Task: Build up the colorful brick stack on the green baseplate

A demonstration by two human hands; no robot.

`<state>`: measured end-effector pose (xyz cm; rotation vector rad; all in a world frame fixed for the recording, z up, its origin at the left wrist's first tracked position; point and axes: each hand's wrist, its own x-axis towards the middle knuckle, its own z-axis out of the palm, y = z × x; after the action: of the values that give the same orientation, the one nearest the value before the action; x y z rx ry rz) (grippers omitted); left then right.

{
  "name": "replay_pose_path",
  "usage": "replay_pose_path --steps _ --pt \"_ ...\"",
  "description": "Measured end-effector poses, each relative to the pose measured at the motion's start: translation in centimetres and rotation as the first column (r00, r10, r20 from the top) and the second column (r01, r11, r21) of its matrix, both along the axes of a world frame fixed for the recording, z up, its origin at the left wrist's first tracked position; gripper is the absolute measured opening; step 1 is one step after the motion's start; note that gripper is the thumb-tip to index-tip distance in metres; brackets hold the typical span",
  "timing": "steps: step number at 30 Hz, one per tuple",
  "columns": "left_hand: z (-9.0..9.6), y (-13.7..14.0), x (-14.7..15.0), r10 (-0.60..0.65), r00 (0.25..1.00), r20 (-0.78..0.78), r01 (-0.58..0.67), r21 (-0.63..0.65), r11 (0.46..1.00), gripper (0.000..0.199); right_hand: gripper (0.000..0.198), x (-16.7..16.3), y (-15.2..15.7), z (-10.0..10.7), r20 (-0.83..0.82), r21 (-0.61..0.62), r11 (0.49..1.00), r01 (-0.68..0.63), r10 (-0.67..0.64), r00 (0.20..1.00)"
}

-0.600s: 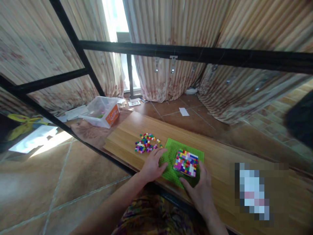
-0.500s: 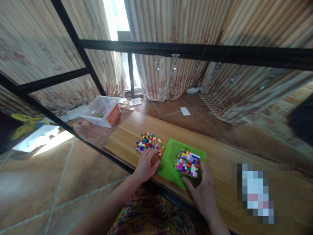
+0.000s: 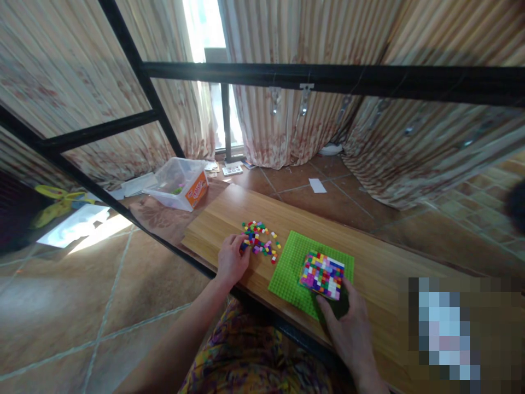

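My left hand (image 3: pixel 233 261) is at the near left edge of a pile of small coloured toy bricks (image 3: pixel 259 243), fingers bent together among them. Whatever is between the fingertips is too small to make out. On the green studded baseplate (image 3: pixel 287 271) stands a square block of multicoloured bricks (image 3: pixel 323 274), its top a patchwork of studs. My right hand (image 3: pixel 353 323) steadies this block at its near right corner, thumb on the near side and fingers along the right side. The fingers' far tips are partly hidden behind the block.
The baseplate and bricks rest on a long wooden table (image 3: pixel 229 205). A clear plastic box (image 3: pixel 176 183) with an orange label stands beyond its left end. Black metal bars (image 3: pixel 254 74) cross in front of striped curtains (image 3: pixel 266 131). A blurred-out patch (image 3: pixel 447 328) covers something at the right.
My left hand has moved left, from the pile's near right side to its left edge, and its fingers have drawn together. My right hand stays at the block. The view has shifted slightly.
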<state>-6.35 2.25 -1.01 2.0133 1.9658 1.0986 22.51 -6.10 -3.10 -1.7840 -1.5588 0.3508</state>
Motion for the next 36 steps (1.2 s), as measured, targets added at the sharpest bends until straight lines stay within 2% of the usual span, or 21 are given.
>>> replay_pose_path --steps 6,10,13,18,24,27,31,36 --pt "0.1 1.0 0.1 -0.011 0.999 -0.040 0.009 -0.041 0.999 0.009 0.077 0.0 -0.1 0.2 -0.018 -0.004 1.000 0.004 -0.004 1.000" --pt "0.4 1.1 0.3 -0.022 1.000 -0.010 0.022 -0.036 0.999 0.011 0.075 -0.1 -0.2 0.3 -0.036 -0.015 1.000 0.012 -0.012 0.999" --pt "1.0 0.5 0.9 -0.079 0.995 0.055 0.082 -0.055 0.995 0.012 0.073 -0.1 -0.1 0.2 -0.042 -0.009 1.000 0.021 -0.022 0.999" --pt "1.7 -1.1 2.7 -0.226 0.952 0.205 0.249 -0.095 0.964 0.011 0.068 -0.1 0.0 0.0 -0.039 0.014 1.000 0.016 -0.016 0.999" --pt "1.0 -1.7 4.6 -0.241 0.906 0.347 0.287 -0.088 0.954 0.012 0.063 -0.1 -0.1 0.2 -0.040 0.025 1.000 -0.001 0.002 0.999" --pt "0.6 -1.4 4.8 -0.259 0.912 0.319 0.304 -0.100 0.947 0.013 0.063 -0.1 -0.1 0.3 -0.051 0.021 1.000 -0.001 0.002 0.999" --pt "0.3 -1.1 4.4 -0.283 0.940 0.191 0.306 -0.101 0.947 0.013 0.061 -0.2 -0.1 0.3 -0.069 0.026 1.000 0.004 -0.002 0.998" --pt "0.2 -1.0 3.5 -0.236 0.969 0.079 0.245 -0.130 0.961 0.015 0.060 -0.1 -0.1 0.3 -0.071 0.032 0.999 0.003 -0.001 0.998"
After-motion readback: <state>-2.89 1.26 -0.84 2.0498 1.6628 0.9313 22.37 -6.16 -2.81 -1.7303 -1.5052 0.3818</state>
